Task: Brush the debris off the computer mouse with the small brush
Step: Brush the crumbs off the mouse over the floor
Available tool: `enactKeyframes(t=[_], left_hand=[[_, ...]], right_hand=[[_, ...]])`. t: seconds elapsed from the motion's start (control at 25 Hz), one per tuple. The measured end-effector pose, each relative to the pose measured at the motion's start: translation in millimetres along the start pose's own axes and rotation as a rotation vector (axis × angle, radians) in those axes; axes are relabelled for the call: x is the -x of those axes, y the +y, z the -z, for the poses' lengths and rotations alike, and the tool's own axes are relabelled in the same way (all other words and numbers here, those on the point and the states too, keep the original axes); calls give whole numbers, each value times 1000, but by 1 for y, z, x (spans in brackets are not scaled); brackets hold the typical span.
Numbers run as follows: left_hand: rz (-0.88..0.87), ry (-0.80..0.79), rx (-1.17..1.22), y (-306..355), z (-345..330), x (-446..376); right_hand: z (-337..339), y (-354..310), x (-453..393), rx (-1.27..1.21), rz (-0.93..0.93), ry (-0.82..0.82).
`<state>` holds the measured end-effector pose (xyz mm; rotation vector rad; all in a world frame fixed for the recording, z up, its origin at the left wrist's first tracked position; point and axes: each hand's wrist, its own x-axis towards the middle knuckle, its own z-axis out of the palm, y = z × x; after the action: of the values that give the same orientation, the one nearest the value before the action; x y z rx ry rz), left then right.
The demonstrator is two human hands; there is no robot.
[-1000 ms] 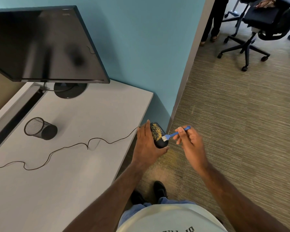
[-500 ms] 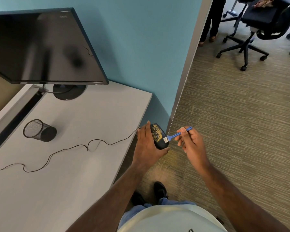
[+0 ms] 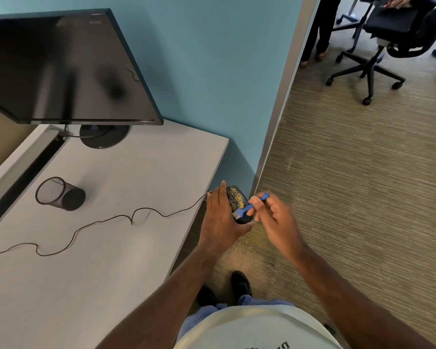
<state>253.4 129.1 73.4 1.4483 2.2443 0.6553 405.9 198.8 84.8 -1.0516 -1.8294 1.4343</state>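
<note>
**Two hands on the job: mouse held off desk edge, brush at its lower end**

Left hand [image 3: 220, 222] wraps the mouse [image 3: 237, 204] from its left side, fingers up along the shell, thumb under the near end. Mouse is held in air just past the desk [image 3: 136, 177] corner, over carpet [image 3: 350, 172], tilted w/ top face toward right hand. Yellow-ish debris [image 3: 237, 199] covers most of upper/mid shell.

Right hand [image 3: 275, 217] pinches the brush [image 3: 251, 207] mid-handle between thumb and fingertips; bristles sit on the mouse's near end, right beside the left thumb.

Handling, my read:
- Mouse: light, rigid plastic shell, prob. smooth and a bit slippery. Side grip as now is right, keeps top face free. Cord [image 3: 98, 222] trails left across desk w/ slack, so little tug.
- Brush: tiny, very light, thin stiff handle, bristles soft. Pinch grip ok; gripping closer to the head would give more control.
- Debris looks like loose grains, should sweep off w/ light strokes away from the left hand. Wheel/button gaps may trap some; can't see them here.

Surface/room: desk is pale, smooth, flat. Left of left hand: mesh cup [image 3: 61, 193] lying on its side; further out, monitor [image 3: 61, 69] on round stand. Teal wall [image 3: 212, 71] ahead. Right of right hand: striped carpet, office chair [image 3: 388, 46] well apart, another person's legs [image 3: 317, 34] by it. Yellowish patch on carpet under the hands, poss. fallen debris; blurry, unsure.
</note>
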Motion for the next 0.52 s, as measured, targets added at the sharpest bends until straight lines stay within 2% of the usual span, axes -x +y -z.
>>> enactKeyframes(t=[0.16,0.32,0.52], left_hand=[[-10,-5,-10,2,3,0],[-14,31,-2,3,5,2],[33,-15,36,2,8,4]], right_hand=[[-4,0,-1,78,7,-12],[3,-3,-3,98,33,50],[23,8,-7,114,0,148]])
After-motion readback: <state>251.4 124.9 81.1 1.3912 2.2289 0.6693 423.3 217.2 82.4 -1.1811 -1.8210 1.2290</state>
